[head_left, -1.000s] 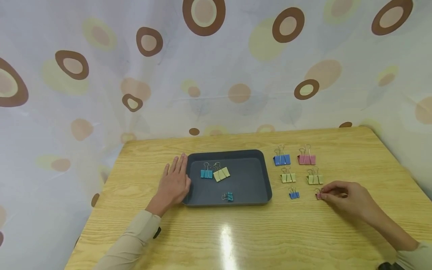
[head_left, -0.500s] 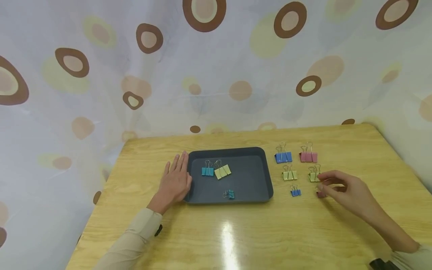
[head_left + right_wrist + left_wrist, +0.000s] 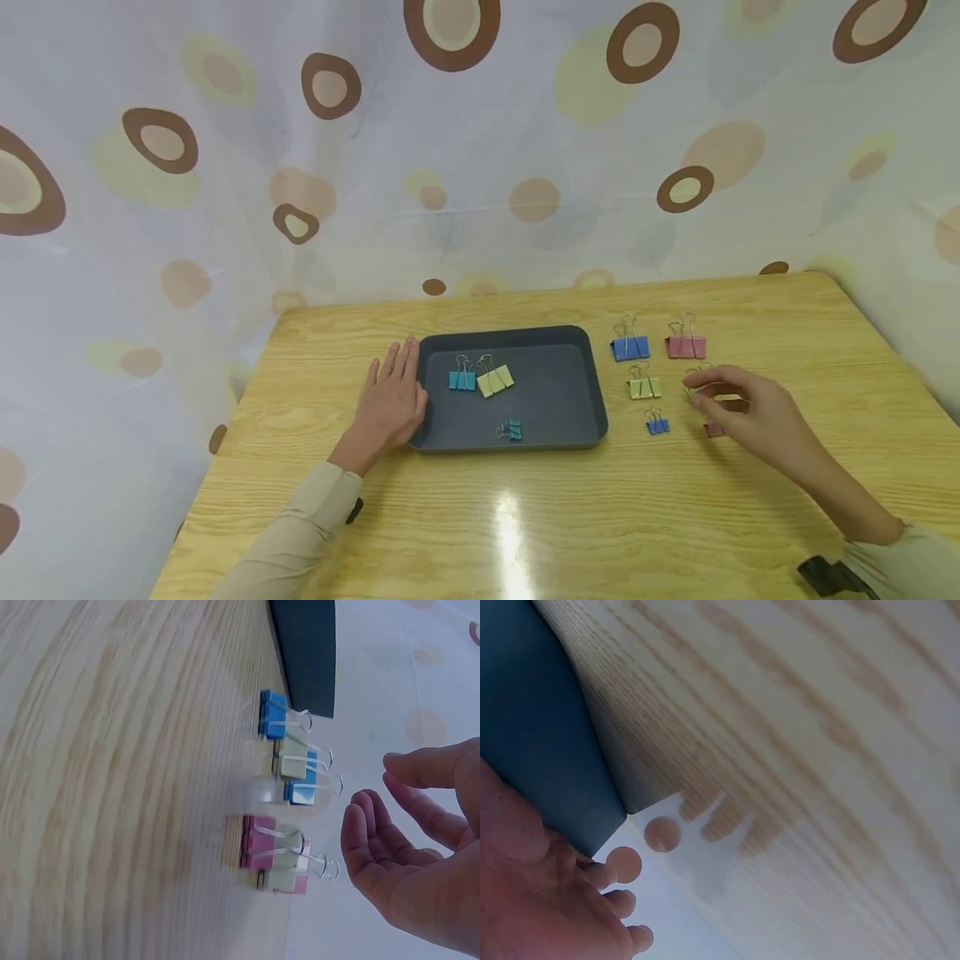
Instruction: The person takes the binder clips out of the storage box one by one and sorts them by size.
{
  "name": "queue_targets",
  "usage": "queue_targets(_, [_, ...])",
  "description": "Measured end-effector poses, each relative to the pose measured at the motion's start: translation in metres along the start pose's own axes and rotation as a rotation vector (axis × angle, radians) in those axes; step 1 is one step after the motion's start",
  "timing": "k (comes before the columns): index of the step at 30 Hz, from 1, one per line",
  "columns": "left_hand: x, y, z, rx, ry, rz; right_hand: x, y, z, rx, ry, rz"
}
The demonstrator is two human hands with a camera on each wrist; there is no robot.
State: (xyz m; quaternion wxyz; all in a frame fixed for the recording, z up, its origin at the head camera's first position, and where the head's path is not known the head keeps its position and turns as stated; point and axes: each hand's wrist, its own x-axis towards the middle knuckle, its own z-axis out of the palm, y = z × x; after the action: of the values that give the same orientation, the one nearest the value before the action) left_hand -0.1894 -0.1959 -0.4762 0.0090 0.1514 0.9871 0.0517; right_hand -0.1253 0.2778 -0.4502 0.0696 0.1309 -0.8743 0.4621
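Observation:
My left hand (image 3: 390, 404) lies with straight fingers along the left side of the dark grey tray (image 3: 555, 445), touching its rim. In the tray are a teal binder clip (image 3: 462, 381), a pale yellow binder clip (image 3: 496, 382) and a small teal binder clip (image 3: 513, 430). My right hand (image 3: 753, 412) hovers over the right column of clips. In the right wrist view its fingers are bent and apart, holding nothing. It partly hides a yellow-green binder clip and a small pink binder clip (image 3: 713, 428); a large pink binder clip (image 3: 686, 347) stands behind them.
Left of that column stand a large blue binder clip (image 3: 630, 348), a yellow-green binder clip (image 3: 643, 388) and a small blue binder clip (image 3: 657, 426). All are on a wooden table (image 3: 637, 517). A patterned cloth (image 3: 487, 250) hangs behind.
My right hand has left the small pink clip, which it was touching, and moved back and slightly left, over the yellow-green clip. The left hand and tray stay put.

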Motion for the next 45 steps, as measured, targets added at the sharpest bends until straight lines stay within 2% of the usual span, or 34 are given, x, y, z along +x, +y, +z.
queue_targets(7, [0.001, -0.001, 0.003, 0.004, -0.008, -0.015, 0.014, -0.014, 0.026, 0.025, -0.008, -0.051])
queue_targets(18, [0.000, 0.001, 0.007, 0.016, 0.004, -0.005, 0.035, -0.040, 0.068, 0.166, -0.075, -0.037])
queue_targets(24, [0.000, 0.001, 0.006, 0.024, 0.001, -0.002, 0.048, -0.046, 0.091, 0.218, -0.087, -0.009])
queue_targets(35, [0.002, 0.002, 0.004, 0.019, -0.007, -0.013, 0.074, -0.053, 0.126, 0.199, -0.105, -0.041])
queue_targets(41, [0.001, 0.001, 0.001, 0.032, -0.012, -0.016, 0.090, -0.061, 0.144, 0.210, -0.144, -0.022])
queue_targets(45, [0.001, 0.000, 0.000, 0.039, -0.015, -0.017, 0.097, -0.067, 0.156, 0.179, -0.164, -0.012])
